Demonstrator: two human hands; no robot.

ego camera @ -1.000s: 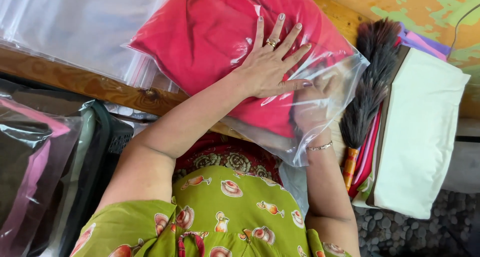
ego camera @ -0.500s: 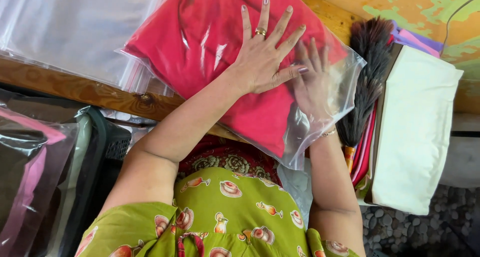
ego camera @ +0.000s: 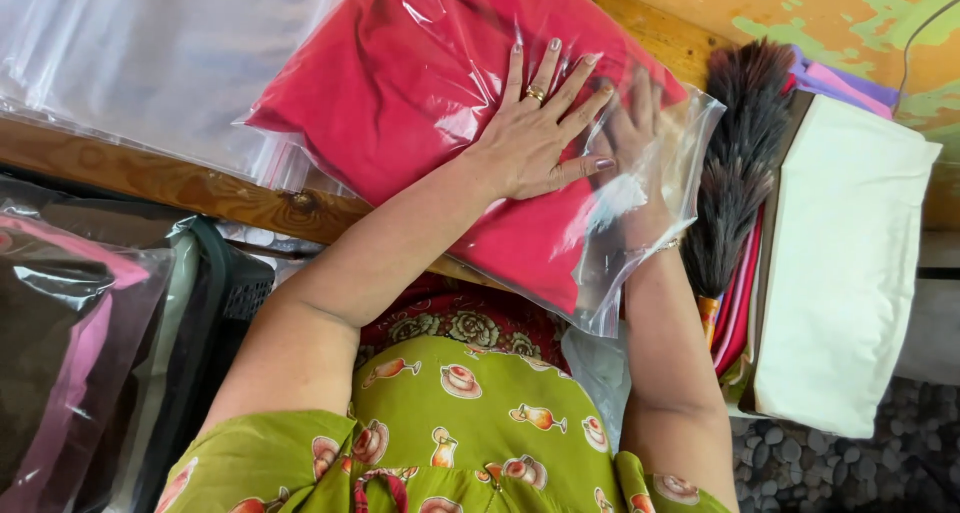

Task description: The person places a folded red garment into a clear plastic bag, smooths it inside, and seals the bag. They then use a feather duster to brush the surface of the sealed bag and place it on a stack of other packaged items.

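Note:
A folded red cloth (ego camera: 420, 83) lies inside a clear plastic bag (ego camera: 650, 243) on a wooden table edge (ego camera: 180, 183). My left hand (ego camera: 535, 138), wearing a ring, rests flat on top of the bag with its fingers spread, pressing on the cloth. My right hand (ego camera: 635, 138) is inside the bag's open end, seen blurred through the plastic. Its fingers lie stretched out beside the cloth, close to my left fingertips. Neither hand grips anything.
A pile of empty clear bags (ego camera: 150, 63) lies at the upper left. A dark feather duster (ego camera: 740, 163) and a stack of white and coloured folded cloths (ego camera: 850, 263) sit to the right. Bagged dark and pink garments (ego camera: 70, 353) stand at the left, and a pebbled floor (ego camera: 830, 463) lies below.
Both hands have slid farther along the bag, away from my body. My right hand has gone deeper into the bag's opening, and the plastic lies flatter over the cloth.

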